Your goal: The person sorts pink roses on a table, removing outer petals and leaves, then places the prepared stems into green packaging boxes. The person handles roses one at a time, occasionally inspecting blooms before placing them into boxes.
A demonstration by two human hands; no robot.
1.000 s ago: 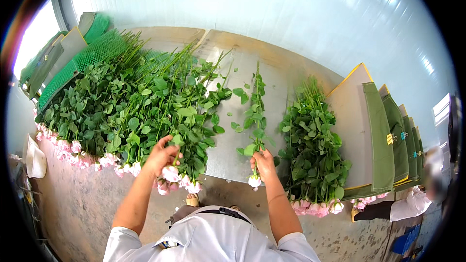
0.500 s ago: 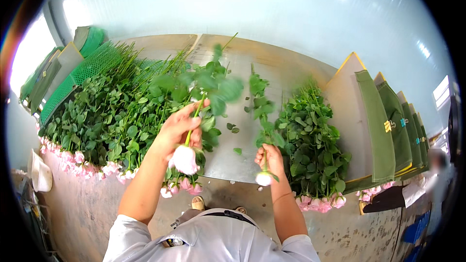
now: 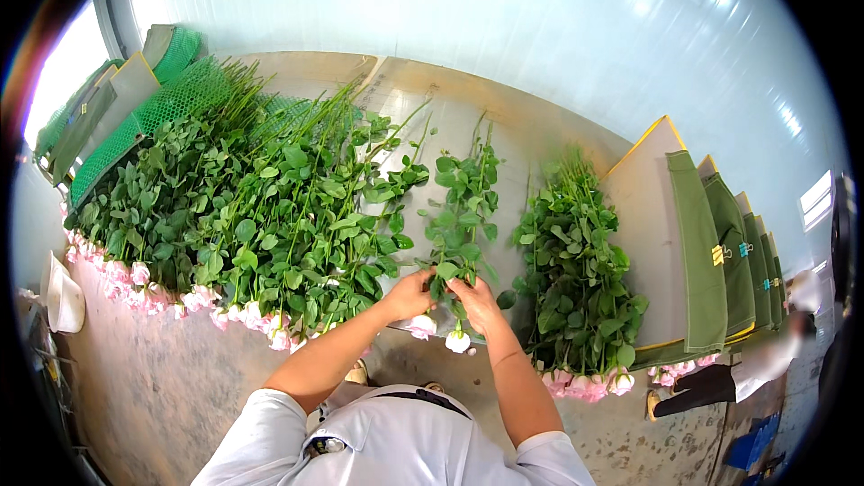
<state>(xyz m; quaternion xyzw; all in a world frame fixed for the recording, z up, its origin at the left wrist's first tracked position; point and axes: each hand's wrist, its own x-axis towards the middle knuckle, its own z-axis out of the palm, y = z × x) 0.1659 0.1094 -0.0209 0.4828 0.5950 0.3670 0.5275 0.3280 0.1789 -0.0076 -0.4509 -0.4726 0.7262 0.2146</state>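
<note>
Side by side at the table's front edge, my two hands almost touch. My left hand [image 3: 412, 294] is closed round the stem of a pale pink rose [image 3: 421, 327], its bloom hanging toward me below the fingers. In my right hand [image 3: 477, 301], closed fingers grip the stem of a whitish rose [image 3: 457, 341]. The leafy stems [image 3: 463, 207] of these roses lie together, pointing away from me across the metal table. To the left spreads a wide heap of roses [image 3: 261, 207], blooms over the near edge. Nearest my right hand is a narrower bunch of roses [image 3: 580, 279].
Green plastic mesh [image 3: 175, 103] lies along the far left of the metal table [image 3: 513, 126]. Upright grey boards [image 3: 643, 225] with green cloth and binder clips stand at the right. A white container [image 3: 65, 297] is at far left. Another person [image 3: 756, 369] is at far right.
My left hand has brought its pink rose right and down, beside the whitish rose in my right hand. My right hand has shifted slightly left. The person at far right shows more fully.
</note>
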